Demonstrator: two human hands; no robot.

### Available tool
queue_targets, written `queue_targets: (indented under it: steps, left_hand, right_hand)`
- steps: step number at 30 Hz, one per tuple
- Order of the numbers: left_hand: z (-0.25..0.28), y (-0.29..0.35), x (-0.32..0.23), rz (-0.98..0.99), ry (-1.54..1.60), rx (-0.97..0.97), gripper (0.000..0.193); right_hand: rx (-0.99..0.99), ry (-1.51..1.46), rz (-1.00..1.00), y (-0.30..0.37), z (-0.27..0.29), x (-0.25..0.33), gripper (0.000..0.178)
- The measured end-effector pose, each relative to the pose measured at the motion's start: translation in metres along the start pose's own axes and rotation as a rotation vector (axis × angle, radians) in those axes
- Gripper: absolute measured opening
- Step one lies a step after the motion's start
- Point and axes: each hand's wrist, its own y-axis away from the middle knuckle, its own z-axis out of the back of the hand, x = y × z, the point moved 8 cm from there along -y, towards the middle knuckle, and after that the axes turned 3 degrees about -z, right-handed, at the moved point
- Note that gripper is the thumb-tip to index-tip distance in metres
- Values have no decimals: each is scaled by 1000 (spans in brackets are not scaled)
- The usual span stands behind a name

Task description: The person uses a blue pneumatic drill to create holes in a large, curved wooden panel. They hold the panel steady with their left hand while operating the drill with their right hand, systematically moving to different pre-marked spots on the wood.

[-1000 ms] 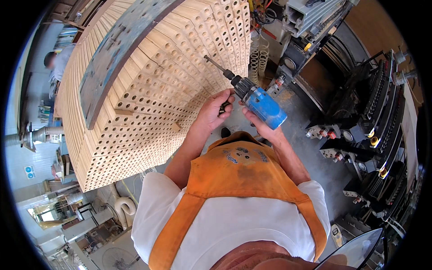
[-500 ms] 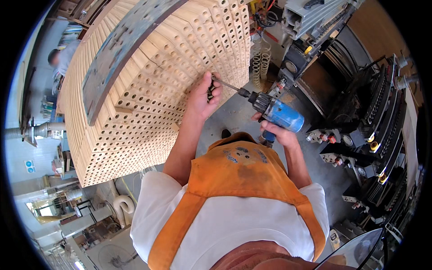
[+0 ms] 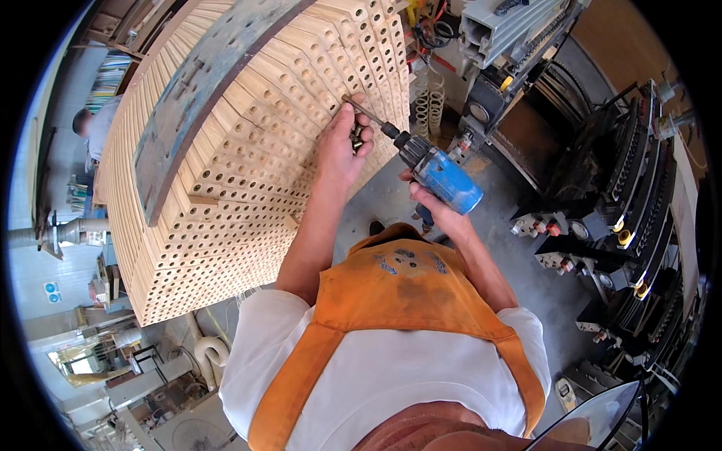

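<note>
A blue cordless drill point(image 3: 451, 182) is gripped in my right hand point(image 3: 435, 201), pointing up and left. Its long bit point(image 3: 366, 112) reaches to the holed face of a big stack of pale wooden pieces point(image 3: 259, 169). My left hand point(image 3: 340, 150) is closed beside that face, thumb and fingertips near the tip of the bit. Small brass-coloured metal inserts point(image 3: 356, 138) lie in its curled fingers. Rows of holes cover the stack; many, mostly lower down and at the upper right, have dark metal-lined rims, while others show bare wood. Whether an insert sits on the bit's tip, I cannot tell.
A worn blue-grey curved board point(image 3: 203, 90) lies across the stack's top. Black machinery with gauges point(image 3: 602, 218) stands to the right. Coiled air hose point(image 3: 430, 101) hangs beyond the stack. A person point(image 3: 98, 128) is at the far left.
Both hands and the drill have shifted up and slightly left, bringing the bit's tip higher along the stack's face. My left hand still holds the inserts.
</note>
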Motion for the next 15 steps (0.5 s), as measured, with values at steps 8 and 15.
queue_targets:
  steps: [8, 15]
  left_hand:
    - [27, 19, 54, 374, 121, 23, 26]
    - [42, 44, 89, 492, 120, 107, 28]
  right_hand:
    - [-13, 64, -22, -7, -4, 5, 27]
    - [-50, 263, 149, -8, -1, 3, 26]
